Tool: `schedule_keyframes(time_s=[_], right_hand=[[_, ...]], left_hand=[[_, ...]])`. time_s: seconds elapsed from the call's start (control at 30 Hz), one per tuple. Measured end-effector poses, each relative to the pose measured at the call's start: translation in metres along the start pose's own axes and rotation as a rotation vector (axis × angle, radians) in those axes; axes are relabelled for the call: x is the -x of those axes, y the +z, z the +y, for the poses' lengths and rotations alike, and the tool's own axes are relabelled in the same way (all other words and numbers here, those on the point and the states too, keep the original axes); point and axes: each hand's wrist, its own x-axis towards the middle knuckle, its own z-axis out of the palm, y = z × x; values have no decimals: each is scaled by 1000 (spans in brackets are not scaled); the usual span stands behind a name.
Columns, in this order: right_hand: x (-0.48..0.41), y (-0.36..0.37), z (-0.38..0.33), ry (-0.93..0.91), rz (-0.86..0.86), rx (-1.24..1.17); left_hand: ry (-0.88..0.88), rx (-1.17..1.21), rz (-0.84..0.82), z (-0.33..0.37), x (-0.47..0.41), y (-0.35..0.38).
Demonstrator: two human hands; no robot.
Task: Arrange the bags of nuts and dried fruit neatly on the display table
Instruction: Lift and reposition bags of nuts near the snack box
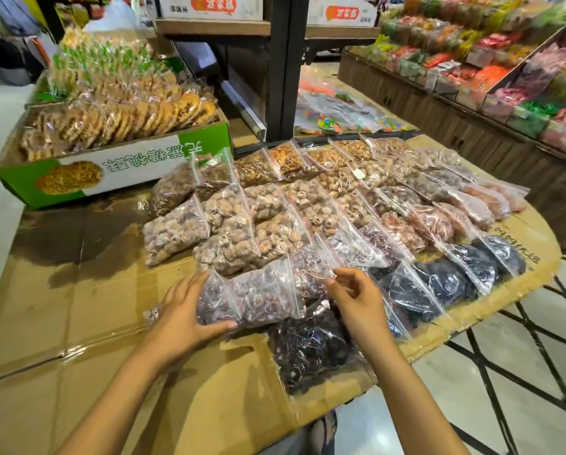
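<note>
Several clear zip bags of nuts and dried fruit lie in overlapping rows on the cardboard-covered display table (87, 300). A bag of reddish-purple dried fruit (261, 297) lies at the near end of the rows. My left hand (186, 316) cups its left end, thumb under the front edge. My right hand (353, 297) pinches the bag's zip edge at the right. Below it lies a bag of dark fruit (311, 349). Pale tan bags (229, 231) fill the middle rows, black fruit bags (445, 284) the right.
A green and white carton of wrapped round cakes (110, 165) stands at the table's back left. A black shelf post (284, 67) rises behind the rows. Shelves of coloured sweets (504, 70) run along the right. Tiled floor lies past the table's right edge.
</note>
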Motion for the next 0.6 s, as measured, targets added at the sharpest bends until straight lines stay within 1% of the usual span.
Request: schedule_keyframes(time_s=[0.13, 0.2, 0.33, 0.4, 0.5, 0.6], right_hand=[[0, -21, 12, -61, 76, 190], [-5, -34, 22, -52, 73, 274], [-23, -60, 34, -57, 59, 406], [-36, -73, 33, -76, 44, 420], [-59, -88, 34, -81, 15, 439], [-76, -94, 39, -91, -36, 454]], left_hand=[[140, 42, 24, 36, -7, 21], [160, 24, 1, 54, -16, 34], [141, -50, -39, 71, -42, 57], [128, -139, -44, 71, -53, 65], [118, -275, 36, 72, -63, 72], [69, -277, 113, 76, -66, 76]])
